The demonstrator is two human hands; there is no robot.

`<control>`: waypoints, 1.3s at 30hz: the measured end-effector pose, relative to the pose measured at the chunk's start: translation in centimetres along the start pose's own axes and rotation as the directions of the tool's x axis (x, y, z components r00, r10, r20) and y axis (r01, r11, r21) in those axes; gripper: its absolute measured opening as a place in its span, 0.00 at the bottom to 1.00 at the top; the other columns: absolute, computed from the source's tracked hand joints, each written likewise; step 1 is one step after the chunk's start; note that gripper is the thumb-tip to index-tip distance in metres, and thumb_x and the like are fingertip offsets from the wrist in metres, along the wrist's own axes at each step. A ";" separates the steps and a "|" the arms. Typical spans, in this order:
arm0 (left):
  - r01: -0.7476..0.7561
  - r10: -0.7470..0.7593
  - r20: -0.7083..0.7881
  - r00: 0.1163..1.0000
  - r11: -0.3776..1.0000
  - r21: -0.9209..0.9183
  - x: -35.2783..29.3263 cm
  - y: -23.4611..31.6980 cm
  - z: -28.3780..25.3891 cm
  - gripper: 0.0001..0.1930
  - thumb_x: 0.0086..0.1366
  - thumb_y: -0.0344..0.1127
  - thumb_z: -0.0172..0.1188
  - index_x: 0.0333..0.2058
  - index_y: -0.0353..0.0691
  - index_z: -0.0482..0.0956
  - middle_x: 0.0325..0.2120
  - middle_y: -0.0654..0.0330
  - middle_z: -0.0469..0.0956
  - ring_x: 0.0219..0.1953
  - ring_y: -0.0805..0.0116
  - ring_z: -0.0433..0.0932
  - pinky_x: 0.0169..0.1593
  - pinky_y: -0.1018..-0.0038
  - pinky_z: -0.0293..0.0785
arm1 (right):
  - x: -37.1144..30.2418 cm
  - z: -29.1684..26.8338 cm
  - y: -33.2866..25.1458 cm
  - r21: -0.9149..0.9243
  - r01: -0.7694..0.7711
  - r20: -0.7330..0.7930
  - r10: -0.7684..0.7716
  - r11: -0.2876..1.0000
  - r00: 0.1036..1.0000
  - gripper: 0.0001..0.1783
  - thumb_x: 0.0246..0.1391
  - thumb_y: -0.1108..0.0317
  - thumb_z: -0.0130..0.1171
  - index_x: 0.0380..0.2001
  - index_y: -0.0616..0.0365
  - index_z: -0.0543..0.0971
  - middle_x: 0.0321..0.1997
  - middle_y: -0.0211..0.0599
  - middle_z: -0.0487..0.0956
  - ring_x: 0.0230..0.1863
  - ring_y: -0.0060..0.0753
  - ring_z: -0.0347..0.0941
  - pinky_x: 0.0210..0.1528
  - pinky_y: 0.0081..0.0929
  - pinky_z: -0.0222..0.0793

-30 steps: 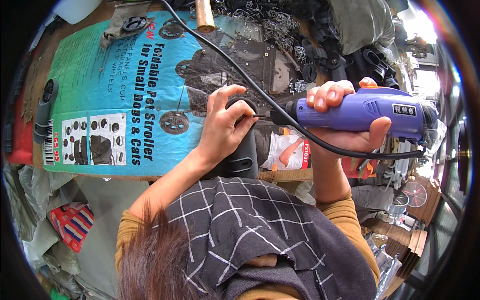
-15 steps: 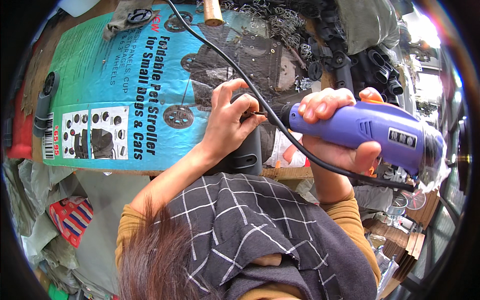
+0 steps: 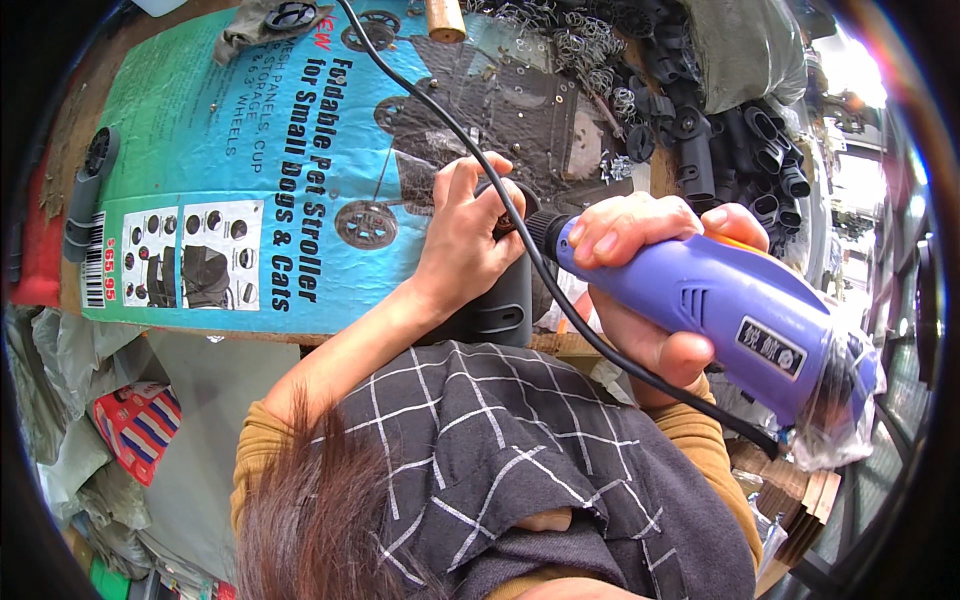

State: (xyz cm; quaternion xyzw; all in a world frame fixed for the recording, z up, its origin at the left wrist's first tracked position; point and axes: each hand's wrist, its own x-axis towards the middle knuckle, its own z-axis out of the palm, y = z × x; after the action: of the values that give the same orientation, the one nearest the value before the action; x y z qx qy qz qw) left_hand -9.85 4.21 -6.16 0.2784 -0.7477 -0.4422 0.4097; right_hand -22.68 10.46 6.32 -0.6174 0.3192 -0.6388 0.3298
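My right hand [image 3: 640, 270] is wrapped round a purple electric screwdriver [image 3: 700, 305] with an orange switch. Its black nose [image 3: 545, 232] points left, close to the fingertips of my left hand [image 3: 468, 225]. Those left fingers are closed at the round upper end of a dark grey plastic joint piece [image 3: 503, 308]. The lower end of this piece, with a slot in it, rests near the bench's front edge. Whether a screw sits at the driver's tip is hidden by the fingers and the cord. The black power cord [image 3: 450, 118] passes in front of my left fingertips.
A printed cardboard sheet [image 3: 200, 180] covers the bench. Another dark grey joint piece [image 3: 88, 195] lies at its left end. Metal clips [image 3: 575, 65] and black plastic parts [image 3: 770, 150] are heaped at the back right. A wooden handle [image 3: 445, 20] lies at the far edge.
The screwdriver's rear end has swung down toward me, and its nose has shifted slightly left, nearer the joint piece. My left hand stays at the piece's upper end.
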 end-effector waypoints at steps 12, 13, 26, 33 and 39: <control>0.132 -0.127 0.087 0.988 0.990 -0.050 0.5 -0.1 -0.2 0.27 0.49 0.36 0.68 0.49 0.37 0.74 0.46 0.49 0.77 0.50 0.47 0.75 0.52 0.61 0.71 | 0.3 -0.8 0.9 -0.008 -0.010 0.112 0.011 1.000 0.994 0.45 0.52 0.53 0.69 0.64 0.56 0.54 0.40 0.53 0.77 0.41 0.47 0.77 0.46 0.45 0.74; 0.127 -0.123 0.063 0.990 0.990 -0.059 0.5 -0.1 -0.1 0.26 0.49 0.35 0.68 0.48 0.36 0.74 0.44 0.47 0.77 0.48 0.47 0.76 0.51 0.62 0.73 | 0.4 -0.9 1.1 0.005 0.000 0.123 -0.001 1.000 0.992 0.45 0.52 0.52 0.69 0.63 0.56 0.54 0.39 0.53 0.77 0.41 0.47 0.77 0.46 0.45 0.74; 0.064 -0.063 0.031 0.998 0.997 -0.043 0.8 -0.3 -0.1 0.23 0.48 0.32 0.67 0.45 0.36 0.74 0.45 0.48 0.72 0.49 0.47 0.74 0.51 0.60 0.72 | 1.6 -0.2 0.4 -0.226 -0.280 0.061 0.300 0.933 0.952 0.47 0.43 0.32 0.64 0.58 0.50 0.62 0.30 0.42 0.76 0.31 0.40 0.75 0.38 0.43 0.72; 0.084 -0.078 0.095 0.992 0.994 -0.065 0.7 -0.2 -0.4 0.24 0.53 0.39 0.69 0.45 0.33 0.74 0.48 0.45 0.72 0.52 0.45 0.72 0.56 0.60 0.69 | 5.2 -3.5 4.0 -0.130 -0.143 -0.328 0.093 0.981 0.940 0.37 0.60 0.33 0.44 0.57 0.53 0.62 0.27 0.44 0.75 0.27 0.39 0.73 0.35 0.38 0.73; 0.045 -0.042 0.085 0.996 0.998 -0.036 1.0 -0.2 -0.2 0.19 0.55 0.34 0.66 0.44 0.34 0.74 0.48 0.45 0.71 0.53 0.45 0.70 0.57 0.61 0.67 | 9.0 -9.0 14.2 -0.803 -0.548 -0.489 0.269 0.233 0.830 0.25 0.50 0.55 0.68 0.47 0.55 0.74 0.39 0.46 0.82 0.36 0.40 0.79 0.42 0.34 0.75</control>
State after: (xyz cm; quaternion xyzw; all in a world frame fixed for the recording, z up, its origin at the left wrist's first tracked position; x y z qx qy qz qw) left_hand -10.16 3.21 -5.86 0.2680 -0.7495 -0.4766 0.3733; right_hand -31.41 -5.07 -0.36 -0.4998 0.8092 -0.3065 0.0384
